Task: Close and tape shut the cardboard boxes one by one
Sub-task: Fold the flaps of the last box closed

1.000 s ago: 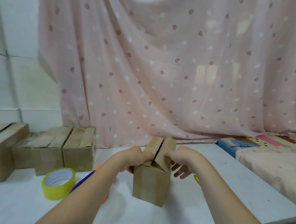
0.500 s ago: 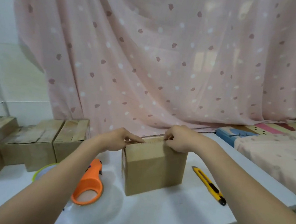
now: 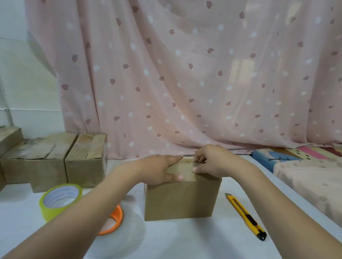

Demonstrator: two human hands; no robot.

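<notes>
A small brown cardboard box (image 3: 179,200) stands on the white table (image 3: 184,255), its top flaps folded down. My left hand (image 3: 159,170) lies flat on the left part of the top, fingers straight and pressing. My right hand (image 3: 211,163) sits on the right part with curled fingers, thumb and fingertips pinching the end of a tape strip (image 3: 185,164) with a serrated edge that lies across the top. The top seam is mostly hidden under both hands.
Three taped boxes (image 3: 87,158) line the table's left back. A yellow-green tape roll (image 3: 61,200) and an orange dispenser (image 3: 115,220) with clear tape lie left of the box. A yellow utility knife (image 3: 245,217) lies to its right. A pink curtain (image 3: 192,79) hangs behind, with bedding (image 3: 318,182) to the right.
The upright flaps have been folded down. My left hand has slid onto the top and flattened; my right hand stays at the tape's end.
</notes>
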